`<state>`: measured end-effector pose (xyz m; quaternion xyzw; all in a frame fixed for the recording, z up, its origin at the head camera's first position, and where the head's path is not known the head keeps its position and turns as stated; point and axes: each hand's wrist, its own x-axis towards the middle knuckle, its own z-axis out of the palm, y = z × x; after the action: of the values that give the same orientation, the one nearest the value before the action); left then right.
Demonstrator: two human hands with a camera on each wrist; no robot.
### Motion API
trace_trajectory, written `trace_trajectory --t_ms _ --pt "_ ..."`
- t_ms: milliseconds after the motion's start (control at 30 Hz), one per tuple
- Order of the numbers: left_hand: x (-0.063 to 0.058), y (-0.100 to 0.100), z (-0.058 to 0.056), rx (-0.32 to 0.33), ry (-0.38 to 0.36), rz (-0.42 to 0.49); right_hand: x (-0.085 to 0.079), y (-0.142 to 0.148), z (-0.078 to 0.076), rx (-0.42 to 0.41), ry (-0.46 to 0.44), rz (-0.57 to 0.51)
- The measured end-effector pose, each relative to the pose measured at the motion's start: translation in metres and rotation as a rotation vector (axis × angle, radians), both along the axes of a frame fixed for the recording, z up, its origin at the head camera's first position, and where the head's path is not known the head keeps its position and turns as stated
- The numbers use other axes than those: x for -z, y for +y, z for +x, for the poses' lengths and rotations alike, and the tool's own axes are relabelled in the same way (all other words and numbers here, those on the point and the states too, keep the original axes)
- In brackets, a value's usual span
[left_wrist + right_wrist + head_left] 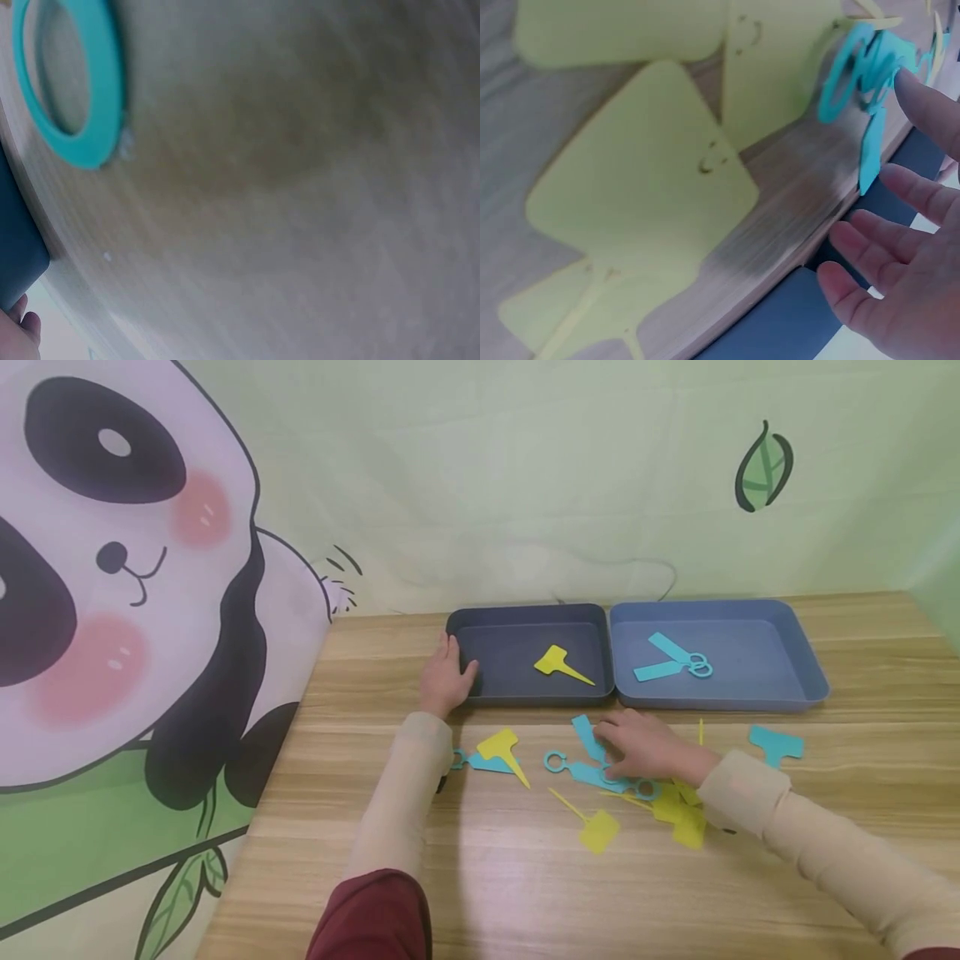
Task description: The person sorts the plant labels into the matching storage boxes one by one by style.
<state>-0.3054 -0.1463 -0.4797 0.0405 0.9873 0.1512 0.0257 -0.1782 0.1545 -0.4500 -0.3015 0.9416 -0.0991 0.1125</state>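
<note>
My left hand (444, 681) rests at the left rim of the dark tray (525, 700), its fingers extended and thumb over the inner side. One yellow T-shaped plant label (553, 660) lies in that tray. My right hand (645, 745) reaches over a small pile of blue ring-ended plant tags (600, 775) in front of the trays. In the right wrist view, its thumb is right at a blue ring (844, 75), and the index fingertip is close to a tag's flat strip (871, 154); the fingers are spread apart. Yellow labels (641, 172) lie beneath that wrist.
A lighter blue tray (750, 697) stands right of the dark one, with two blue ring tags (660, 671) in it. Another yellow label (498, 745) overlaps a blue tag on the left. A blue T-shaped label (776, 743) lies right. A panda-printed cloth (487, 485) hangs behind the wooden table (360, 660).
</note>
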Motion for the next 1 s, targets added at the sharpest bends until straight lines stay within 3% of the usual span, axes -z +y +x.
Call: trace_trajectory --t_ms 467,1000 --pt "0.001 0.000 0.000 0.005 -0.008 0.006 0.006 -0.001 -0.006 -0.085 -0.036 -0.030" --pt "0.000 0.000 0.000 0.000 -0.006 -0.010 0.009 -0.004 -0.011 -0.071 -0.087 -0.054"
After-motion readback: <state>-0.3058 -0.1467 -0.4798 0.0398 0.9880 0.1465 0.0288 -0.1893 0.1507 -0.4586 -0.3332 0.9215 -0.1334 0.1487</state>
